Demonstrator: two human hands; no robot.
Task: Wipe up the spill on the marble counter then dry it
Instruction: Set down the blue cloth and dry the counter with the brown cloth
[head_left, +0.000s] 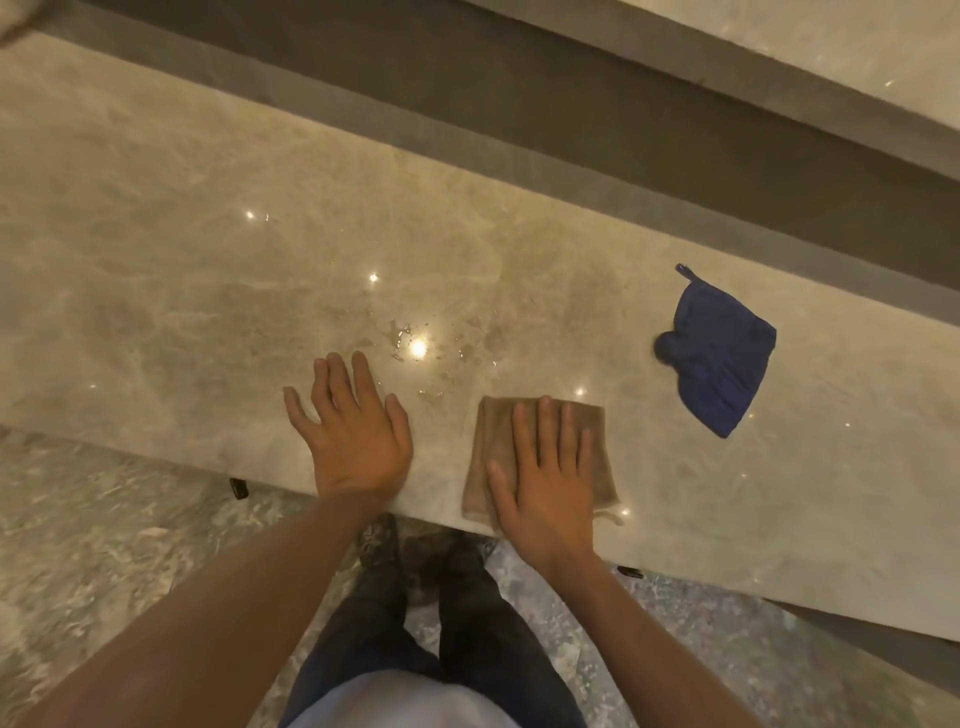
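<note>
The beige marble counter (156, 218) runs slantwise across the view, its polished top showing bright points of reflected light. Beyond its far edge lies a dark band (519, 98). Below the near edge is a speckled stone floor (78, 545), where the person's dark trousers (467, 613) and shoes stand.

A blue cloth (719, 353) lies crumpled on the counter, well to the right of the hands and touching neither. A folded tan cloth (498, 431) lies at the near edge. The right hand (545, 478) presses flat on it, grip wide with fingers straight. The left hand (353, 436) rests flat on bare marble beside it, fingers spread, holding nothing.

The spill (426, 358), scattered clear droplets and small puddles, sits just beyond and between the two hands.
</note>
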